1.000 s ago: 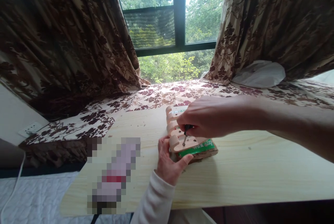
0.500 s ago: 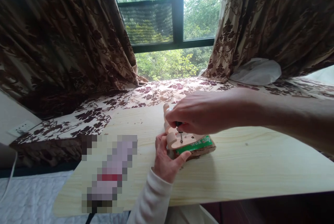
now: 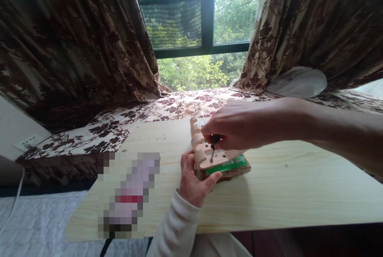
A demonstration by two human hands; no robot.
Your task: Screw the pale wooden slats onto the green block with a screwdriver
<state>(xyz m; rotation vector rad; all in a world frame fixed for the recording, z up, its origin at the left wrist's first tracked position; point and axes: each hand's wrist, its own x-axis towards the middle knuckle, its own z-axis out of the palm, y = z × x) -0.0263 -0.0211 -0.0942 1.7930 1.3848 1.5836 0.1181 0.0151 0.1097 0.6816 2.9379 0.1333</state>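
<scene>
My right hand (image 3: 229,127) is closed around the dark handle of a small screwdriver (image 3: 214,142). The shaft slants down, and its tip meets a hole or screw near the front of a pale wooden piece (image 3: 206,161) with a rounded, curled end. More such curled wooden ends (image 3: 196,131) line up behind it, partly covered by my right hand. Beneath the wood lies a package with a green label (image 3: 226,168). My left hand (image 3: 196,181) grips the near left corner, fingers along the wood's left side and thumb against the package's front.
A pale wooden table (image 3: 287,193) carries all this. On its left lies a pixelated pinkish object (image 3: 131,189) with a black cord. Behind are a flowered cloth ledge (image 3: 167,107), curtains, a window and a white plastic bag (image 3: 297,81). A wall socket (image 3: 30,142) is at far left.
My right hand has shifted slightly right, and the screwdriver now leans, showing more of its handle and the wood behind. My left hand keeps its hold. The whole view has moved a little.
</scene>
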